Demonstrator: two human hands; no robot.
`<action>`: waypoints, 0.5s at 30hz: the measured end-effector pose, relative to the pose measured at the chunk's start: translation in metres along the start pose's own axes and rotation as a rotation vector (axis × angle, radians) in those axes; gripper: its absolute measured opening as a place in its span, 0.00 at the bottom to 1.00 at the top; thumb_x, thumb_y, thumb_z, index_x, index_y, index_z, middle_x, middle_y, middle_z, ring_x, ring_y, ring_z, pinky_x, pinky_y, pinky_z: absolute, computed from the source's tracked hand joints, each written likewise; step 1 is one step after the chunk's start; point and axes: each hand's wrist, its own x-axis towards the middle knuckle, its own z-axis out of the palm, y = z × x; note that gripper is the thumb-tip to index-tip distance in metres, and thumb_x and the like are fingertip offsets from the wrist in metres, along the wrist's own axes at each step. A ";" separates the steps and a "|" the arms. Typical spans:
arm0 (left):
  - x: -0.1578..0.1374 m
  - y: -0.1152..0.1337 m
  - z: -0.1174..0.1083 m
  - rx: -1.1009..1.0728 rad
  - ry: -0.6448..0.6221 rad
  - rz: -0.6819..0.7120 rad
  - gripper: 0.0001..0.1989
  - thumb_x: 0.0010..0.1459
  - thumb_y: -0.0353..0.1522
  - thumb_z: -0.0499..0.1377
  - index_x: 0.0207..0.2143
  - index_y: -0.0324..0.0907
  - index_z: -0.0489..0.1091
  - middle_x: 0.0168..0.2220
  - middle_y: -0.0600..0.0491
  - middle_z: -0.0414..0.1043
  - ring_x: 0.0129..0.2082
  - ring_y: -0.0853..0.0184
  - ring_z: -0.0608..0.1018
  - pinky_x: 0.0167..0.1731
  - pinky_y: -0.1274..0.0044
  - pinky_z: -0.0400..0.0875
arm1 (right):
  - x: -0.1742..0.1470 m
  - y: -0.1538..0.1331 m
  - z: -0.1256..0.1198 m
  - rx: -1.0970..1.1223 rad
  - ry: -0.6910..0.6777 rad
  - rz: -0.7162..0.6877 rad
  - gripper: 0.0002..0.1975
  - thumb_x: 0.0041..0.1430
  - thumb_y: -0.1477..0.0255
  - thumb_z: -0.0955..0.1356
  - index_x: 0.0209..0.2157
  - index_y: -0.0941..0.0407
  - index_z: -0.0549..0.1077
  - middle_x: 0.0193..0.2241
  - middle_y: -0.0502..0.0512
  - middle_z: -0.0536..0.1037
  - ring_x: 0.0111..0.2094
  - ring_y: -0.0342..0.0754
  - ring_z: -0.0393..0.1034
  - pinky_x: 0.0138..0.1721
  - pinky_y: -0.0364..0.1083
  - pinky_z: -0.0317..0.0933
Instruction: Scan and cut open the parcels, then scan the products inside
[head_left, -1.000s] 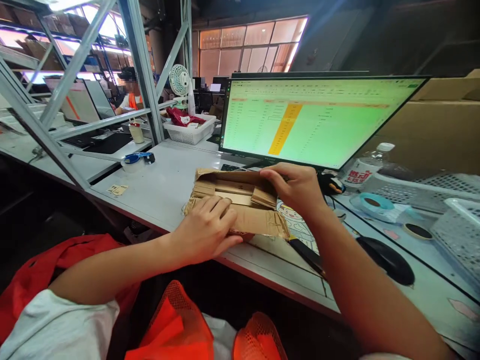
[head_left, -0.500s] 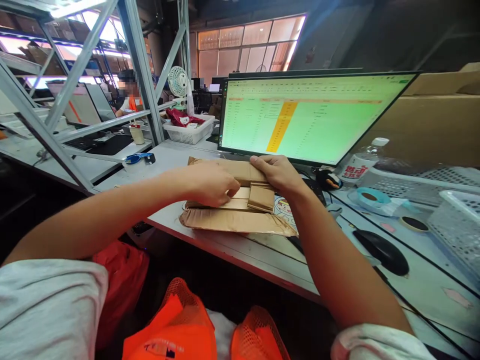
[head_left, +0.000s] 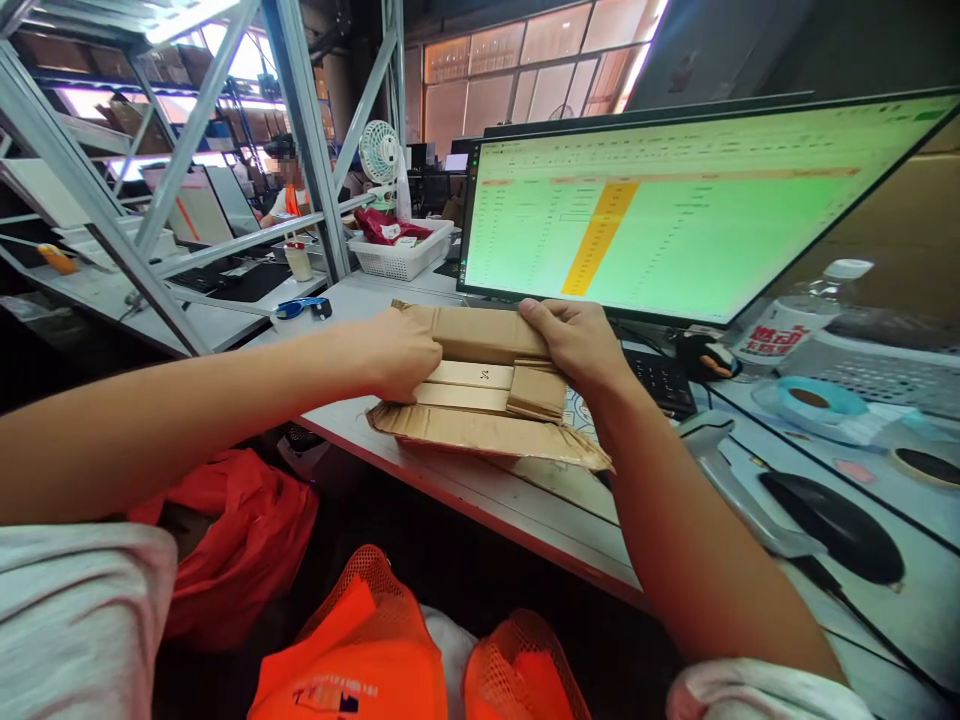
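Note:
An opened brown cardboard box (head_left: 487,430) rests at the desk's front edge, its crumpled, taped front flap spread toward me. Inside lies a flat, light tan item (head_left: 461,397) with a small dark mark; I cannot tell its kind. A folded cardboard flap (head_left: 537,390) covers its right end. My left hand (head_left: 409,358) is closed around the box's left side, its fingertips mostly hidden. At the back right corner, my right hand (head_left: 576,340) grips the box, thumb on top and fingers out of sight behind.
A monitor (head_left: 675,220) stands behind the box. To the right are a handheld scanner (head_left: 739,490), a mouse (head_left: 832,525), a bottle (head_left: 795,315) and a blue tape roll (head_left: 817,400). A white basket (head_left: 401,258) and metal rack post (head_left: 304,130) stand left. Another person sits beyond.
My left hand has moved left, from over the inner item to the box's left side, uncovering the dark mark. My right hand keeps its hold. The camera view has shifted slightly.

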 end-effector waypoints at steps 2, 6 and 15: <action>0.003 -0.004 0.002 -0.026 -0.030 0.022 0.19 0.57 0.38 0.68 0.50 0.40 0.80 0.46 0.41 0.82 0.44 0.52 0.82 0.45 0.69 0.69 | -0.003 -0.001 0.002 -0.002 0.030 -0.029 0.32 0.49 0.40 0.71 0.20 0.56 0.71 0.21 0.50 0.63 0.26 0.42 0.53 0.27 0.46 0.47; 0.006 -0.013 0.011 -0.031 0.008 0.078 0.22 0.59 0.43 0.65 0.52 0.40 0.78 0.47 0.41 0.82 0.43 0.54 0.82 0.40 0.70 0.70 | -0.006 -0.002 0.004 0.008 0.070 -0.050 0.33 0.50 0.39 0.71 0.18 0.55 0.67 0.20 0.49 0.60 0.26 0.42 0.50 0.26 0.46 0.46; 0.008 -0.001 0.020 0.030 0.056 0.072 0.27 0.63 0.46 0.63 0.55 0.36 0.74 0.47 0.37 0.82 0.45 0.50 0.83 0.43 0.68 0.70 | -0.008 0.005 0.009 0.096 0.137 -0.020 0.30 0.50 0.41 0.73 0.20 0.55 0.69 0.21 0.49 0.63 0.26 0.42 0.54 0.27 0.46 0.48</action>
